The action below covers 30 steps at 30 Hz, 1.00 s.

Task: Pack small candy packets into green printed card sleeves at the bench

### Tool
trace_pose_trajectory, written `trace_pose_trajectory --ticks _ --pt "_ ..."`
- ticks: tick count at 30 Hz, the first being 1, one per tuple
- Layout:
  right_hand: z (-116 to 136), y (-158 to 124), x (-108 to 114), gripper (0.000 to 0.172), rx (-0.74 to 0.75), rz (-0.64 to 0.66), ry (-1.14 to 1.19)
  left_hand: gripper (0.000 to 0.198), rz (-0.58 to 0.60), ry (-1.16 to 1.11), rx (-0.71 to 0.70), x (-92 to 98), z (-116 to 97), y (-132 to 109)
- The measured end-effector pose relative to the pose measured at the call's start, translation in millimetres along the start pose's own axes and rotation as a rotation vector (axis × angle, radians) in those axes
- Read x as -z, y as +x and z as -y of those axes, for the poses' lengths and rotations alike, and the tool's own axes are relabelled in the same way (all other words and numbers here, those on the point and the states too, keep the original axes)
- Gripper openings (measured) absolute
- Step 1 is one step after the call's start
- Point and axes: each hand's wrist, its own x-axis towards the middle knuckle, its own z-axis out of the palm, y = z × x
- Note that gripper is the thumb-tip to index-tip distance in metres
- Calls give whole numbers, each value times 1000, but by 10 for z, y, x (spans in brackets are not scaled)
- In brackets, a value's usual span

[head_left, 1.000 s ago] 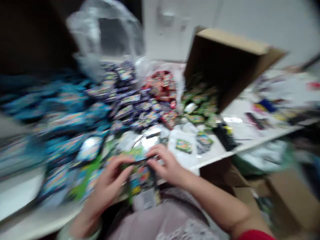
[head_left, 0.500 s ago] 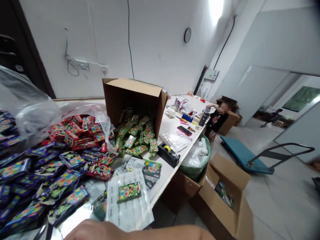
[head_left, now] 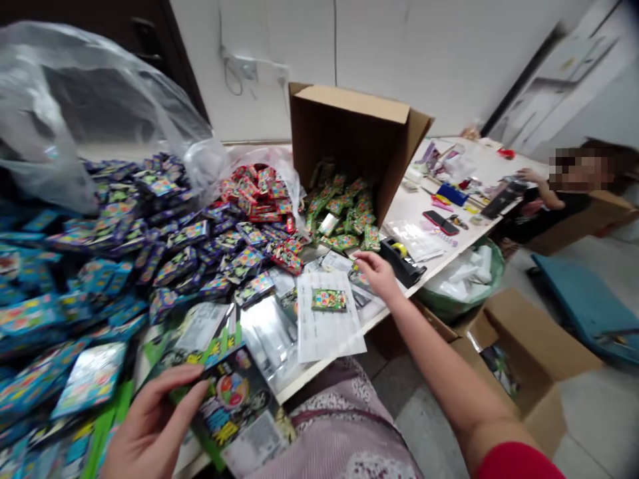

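My left hand [head_left: 162, 412] pinches a dark, flat printed pouch [head_left: 239, 406] with a colourful picture and a pale panel, low in front of me. More such pouches [head_left: 197, 326] lie just behind it. My right hand [head_left: 378, 274] is stretched out over the table, left of a black tape dispenser [head_left: 403, 259]. Its fingers are a little bent and apart, above a few flat printed packs, with nothing visible in them. Between my hands, a small green box [head_left: 328, 300] lies on a white printed sheet [head_left: 319, 342] near the table edge.
Heaps of small blue boxes [head_left: 34, 319], purple boxes [head_left: 184, 233] and red boxes [head_left: 257, 189] cover the left side. A tipped carton [head_left: 349, 103] spills green boxes. An open carton [head_left: 539, 332] and a blue trolley [head_left: 589, 293] stand on the floor. Another person sits far right.
The view has swung down and left. My left hand with the dark pouch has come into view. The arm across the bottom is gone; my right hand now reaches forward beside the tape dispenser.
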Motion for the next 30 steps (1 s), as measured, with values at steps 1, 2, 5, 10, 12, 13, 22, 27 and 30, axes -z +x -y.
trace_pose_trajectory --ticks 1,2,5,10,12,13,22,27,30 --pt "-144 70 57 26 -29 -3 -41 31 28 -23 33 14 -48 2" --pt "-261 114 82 25 -43 9 -81 30 52 -51 59 1 -103 11" --pt "-441 136 -3 21 -38 94 -196 29 67 -95 85 -90 -257 44" --pt "-421 133 -254 25 -1 217 -379 32 65 -72 100 -100 -349 56" --pt "-404 136 -285 25 -2 232 -439 31 62 -38 112 -80 -344 59" --pt "-401 131 -287 25 -2 237 -462 30 64 -28 117 -74 -340 62" --pt "-472 108 -247 26 -9 218 -524 23 78 -33 69 -91 -359 68" --pt "-517 173 -233 19 0 245 -495 25 72 3 75 -36 -297 51" --pt "-505 202 -226 21 14 263 -477 27 66 26 50 -9 -273 27"
